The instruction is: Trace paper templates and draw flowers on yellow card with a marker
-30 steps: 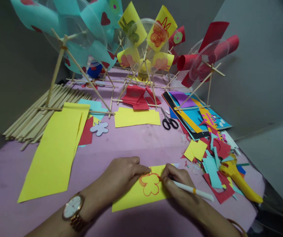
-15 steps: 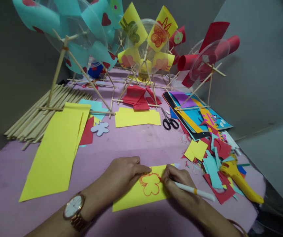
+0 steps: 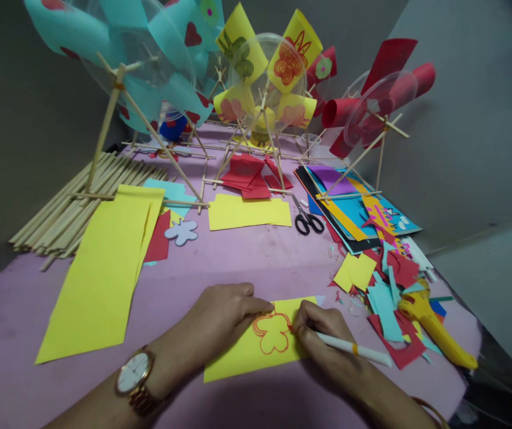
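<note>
A small yellow paper sheet (image 3: 242, 357) lies near the front of the pink table, with an orange flower outline (image 3: 272, 333) drawn on it. My left hand (image 3: 220, 325), a watch on its wrist, presses fingertips on the sheet's upper left edge beside the flower. My right hand (image 3: 322, 339) is closed around a white pen (image 3: 358, 350), its tip touching the flower's right side.
A long yellow sheet (image 3: 99, 274) lies at left beside a bundle of wooden sticks (image 3: 72, 208). Black scissors (image 3: 306, 219), stacked coloured paper (image 3: 349, 208), paper scraps and a yellow glue gun (image 3: 434, 325) sit at right. Paper windmills on stick frames (image 3: 260, 77) stand at the back.
The pen tip has edged slightly along the flower outline's right side. My left hand has stayed in place on the sheet.
</note>
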`<state>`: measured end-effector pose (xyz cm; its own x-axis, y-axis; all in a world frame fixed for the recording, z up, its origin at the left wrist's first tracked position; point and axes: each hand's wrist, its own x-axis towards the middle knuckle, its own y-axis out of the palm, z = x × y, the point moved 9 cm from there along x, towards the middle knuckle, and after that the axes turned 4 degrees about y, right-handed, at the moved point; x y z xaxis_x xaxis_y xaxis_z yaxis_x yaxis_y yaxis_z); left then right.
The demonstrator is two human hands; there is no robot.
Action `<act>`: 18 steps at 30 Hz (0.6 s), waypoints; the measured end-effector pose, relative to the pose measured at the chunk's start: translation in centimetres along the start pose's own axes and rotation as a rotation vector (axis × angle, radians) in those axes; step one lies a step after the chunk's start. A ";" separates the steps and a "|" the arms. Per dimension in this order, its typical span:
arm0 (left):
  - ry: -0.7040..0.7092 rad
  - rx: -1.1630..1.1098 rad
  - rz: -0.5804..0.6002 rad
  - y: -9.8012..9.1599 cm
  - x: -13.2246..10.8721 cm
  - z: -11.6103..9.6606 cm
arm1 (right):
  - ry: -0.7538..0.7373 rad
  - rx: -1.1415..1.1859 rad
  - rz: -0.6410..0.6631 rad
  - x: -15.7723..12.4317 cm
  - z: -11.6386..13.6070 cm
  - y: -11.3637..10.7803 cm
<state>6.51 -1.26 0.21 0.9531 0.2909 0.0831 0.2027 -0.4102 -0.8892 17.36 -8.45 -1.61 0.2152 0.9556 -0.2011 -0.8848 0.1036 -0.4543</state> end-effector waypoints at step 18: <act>-0.017 -0.007 0.014 0.0 -0.1 0.1 | -0.014 -0.073 0.025 0.0 0.7 0.1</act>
<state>6.42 -1.21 0.16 0.9518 0.3002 0.0631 0.1912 -0.4199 -0.8872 17.00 -8.25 -1.00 0.1869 0.9616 -0.2010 -0.8572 0.0597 -0.5115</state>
